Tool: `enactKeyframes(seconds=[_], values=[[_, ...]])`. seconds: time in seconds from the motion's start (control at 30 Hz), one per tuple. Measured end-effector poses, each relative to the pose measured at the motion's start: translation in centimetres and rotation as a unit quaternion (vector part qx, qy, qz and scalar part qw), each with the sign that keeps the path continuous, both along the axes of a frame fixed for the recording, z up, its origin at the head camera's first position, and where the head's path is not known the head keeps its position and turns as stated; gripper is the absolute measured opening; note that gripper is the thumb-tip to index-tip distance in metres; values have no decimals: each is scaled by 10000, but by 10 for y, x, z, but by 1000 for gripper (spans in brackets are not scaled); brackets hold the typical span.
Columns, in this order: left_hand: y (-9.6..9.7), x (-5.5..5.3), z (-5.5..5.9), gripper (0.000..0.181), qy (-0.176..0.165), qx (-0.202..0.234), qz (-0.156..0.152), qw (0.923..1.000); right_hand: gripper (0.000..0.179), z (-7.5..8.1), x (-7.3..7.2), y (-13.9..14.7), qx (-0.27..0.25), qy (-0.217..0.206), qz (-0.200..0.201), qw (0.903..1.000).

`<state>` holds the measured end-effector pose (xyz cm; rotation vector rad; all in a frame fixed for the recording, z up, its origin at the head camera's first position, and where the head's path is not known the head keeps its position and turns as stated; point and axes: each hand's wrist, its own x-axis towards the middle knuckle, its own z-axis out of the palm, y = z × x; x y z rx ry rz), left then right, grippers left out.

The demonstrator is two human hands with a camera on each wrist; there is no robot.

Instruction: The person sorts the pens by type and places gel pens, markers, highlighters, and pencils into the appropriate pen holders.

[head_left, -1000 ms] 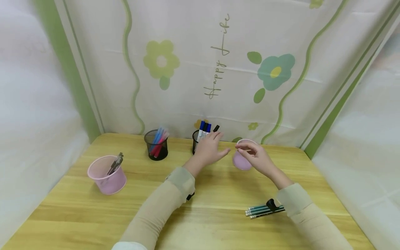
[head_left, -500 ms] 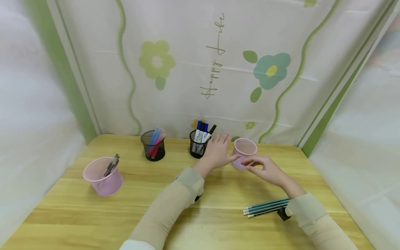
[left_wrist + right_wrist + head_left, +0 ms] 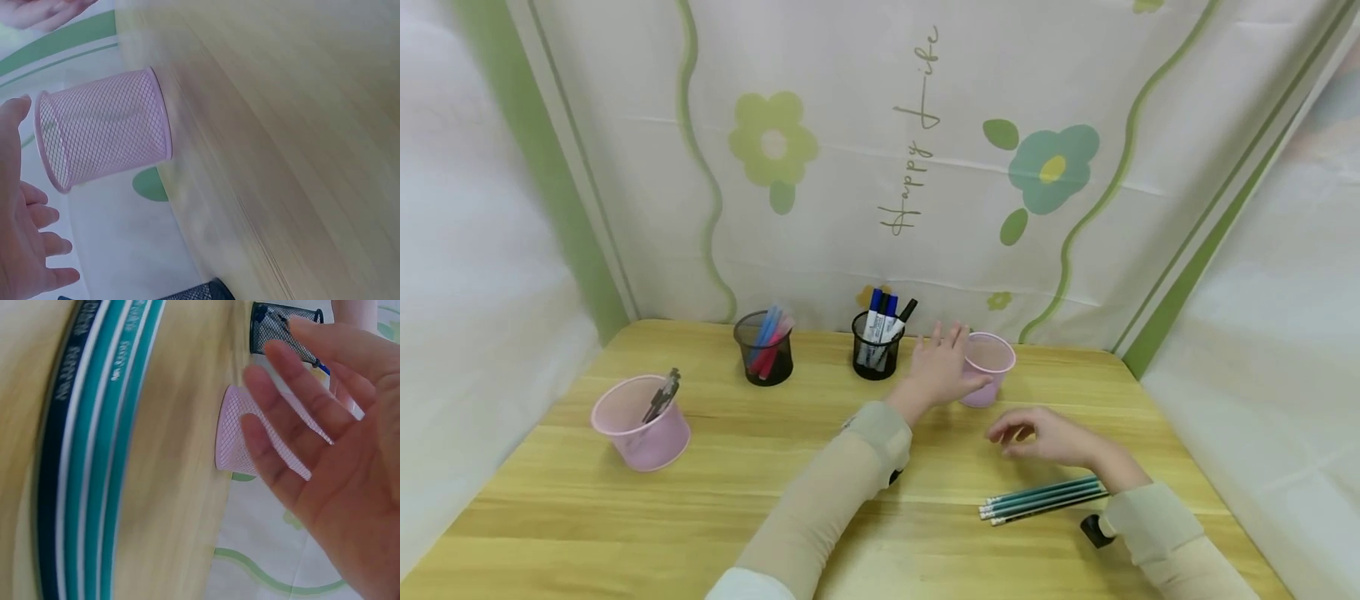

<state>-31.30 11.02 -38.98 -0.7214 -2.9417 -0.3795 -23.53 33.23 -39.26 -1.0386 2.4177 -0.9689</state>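
Observation:
My left hand (image 3: 938,371) is spread at the left side of a pink mesh pen cup (image 3: 997,382), its thumb in front of the cup. In the left wrist view the fingers are apart from the upright cup (image 3: 106,128) and hold nothing. My right hand (image 3: 1048,437) hovers nearer to me, fingers loosely bent, with nothing in them. Below it a bundle of green pencils (image 3: 1041,502), one of them darker, lies on the table. The right wrist view shows these pencils (image 3: 87,462) side by side.
A black mesh cup (image 3: 874,367) with blue and black markers stands left of the pink one. Farther left is another black mesh cup (image 3: 778,367) with blue and pink pens. A wider pink cup (image 3: 655,442) with dark pens stands at the left. Behind hangs a flowered curtain (image 3: 850,167).
My left hand has moved right, from in front of the marker cup to the pink cup. My right hand has drawn back from the pink cup towards the pencils.

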Motion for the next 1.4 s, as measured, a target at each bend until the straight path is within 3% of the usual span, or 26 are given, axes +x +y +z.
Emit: enactKeyframes(seconds=[0.2,0.43,0.67,0.93,1.1,1.4], values=[[8,1,-1,109,37,-342,215,9992,29,-7,4,3,195,-614,112,9979],[16,2,-3,114,-150,-218,297,9992,29,-12,11,9,245,-964,409,9942],[25,0,-7,115,-183,-190,412,9988,28,-16,17,15,281,-1246,430,9909],[29,-5,-7,114,-170,-62,573,9982,26,-14,18,18,278,-1165,408,9920],[30,-7,-7,115,-243,-100,698,9972,27,-12,18,18,371,-896,438,9943],[31,-7,-7,115,-465,-14,693,9965,35,-10,22,16,702,-503,99,9962]])
